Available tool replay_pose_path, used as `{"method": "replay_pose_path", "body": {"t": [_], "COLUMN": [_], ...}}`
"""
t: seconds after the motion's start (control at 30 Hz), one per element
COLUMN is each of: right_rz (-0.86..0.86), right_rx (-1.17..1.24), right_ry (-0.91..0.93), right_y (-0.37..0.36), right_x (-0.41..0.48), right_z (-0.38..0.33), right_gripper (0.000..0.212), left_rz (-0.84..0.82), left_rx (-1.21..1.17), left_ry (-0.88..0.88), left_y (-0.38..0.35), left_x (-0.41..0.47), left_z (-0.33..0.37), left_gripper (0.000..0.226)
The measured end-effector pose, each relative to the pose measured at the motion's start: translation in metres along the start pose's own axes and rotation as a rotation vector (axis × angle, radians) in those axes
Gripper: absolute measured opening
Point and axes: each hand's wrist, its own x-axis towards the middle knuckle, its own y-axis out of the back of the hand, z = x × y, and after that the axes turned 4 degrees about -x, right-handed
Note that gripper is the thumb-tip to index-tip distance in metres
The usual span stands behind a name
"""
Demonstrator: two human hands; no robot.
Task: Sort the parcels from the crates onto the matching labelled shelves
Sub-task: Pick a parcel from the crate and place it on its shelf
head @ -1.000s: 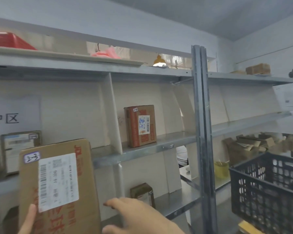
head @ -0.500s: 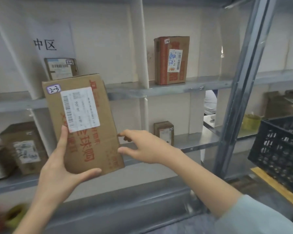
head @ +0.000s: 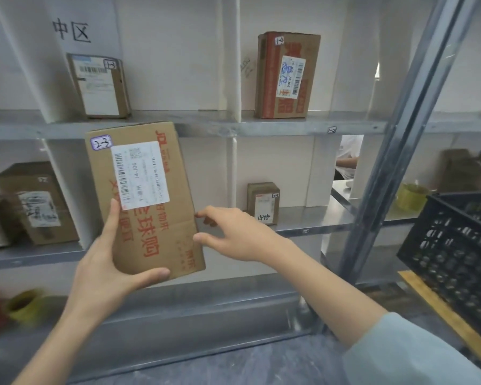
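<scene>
A metal shelving unit (head: 303,126) with white dividers fills the view. At the left end of its lower shelf stands a brown box (head: 36,202) with a scuffed label. On the shelf above, a small labelled box (head: 99,86) stands below a paper sign.

Right of these, a flat cardboard parcel (head: 145,195), hand-marked 2-3, is held upright and slightly tilted in the air in front of the lower shelf, its top edge level with the front edge of the upper shelf. The left hand (head: 103,268) grips its lower left corner, one digit up the front face and another hooked under the bottom edge. The right hand (head: 233,234) reaches to the parcel's right edge, fingertips at the cardboard; whether they pinch or only touch is unclear.

The parcel looks stiff and probably light, since one hand seems to bear it. Bare cardboard at the bottom corner and side edges is likely the best hold.

Further right stand a tiny box (head: 263,202) marked 2-4, a tall box (head: 286,76) marked 1-4 above it, then a black crate (head: 456,251).
</scene>
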Motion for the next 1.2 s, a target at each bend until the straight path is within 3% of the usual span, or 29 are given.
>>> {"method": "replay_pose_path", "body": {"t": [0.2,0.53,0.97,1.2], "right_rz": [0.008,-0.004,0.097,0.054], "right_rx": [0.028,0.105,0.210,0.186], "right_ry": [-0.042,-0.217,-0.400,-0.483], "right_y": [-0.008,-0.032,-0.080,-0.108], "right_x": [-0.006,0.012,0.087,0.118], "right_z": [0.026,0.047,0.016,0.035], "right_gripper": [0.058,0.090,0.106,0.108], "left_rz": [-0.062,-0.174,-0.364,-0.516], "left_rx": [-0.041,-0.109,-0.117,0.002], "left_ry": [-0.012,-0.012,-0.077,-0.076], "left_y": [-0.027,-0.059,-0.056,-0.072], "left_x": [0.002,0.043,0.126,0.161], "left_z": [-0.013,-0.034,-0.117,-0.145], "left_gripper": [0.140,0.135,0.134,0.129]}}
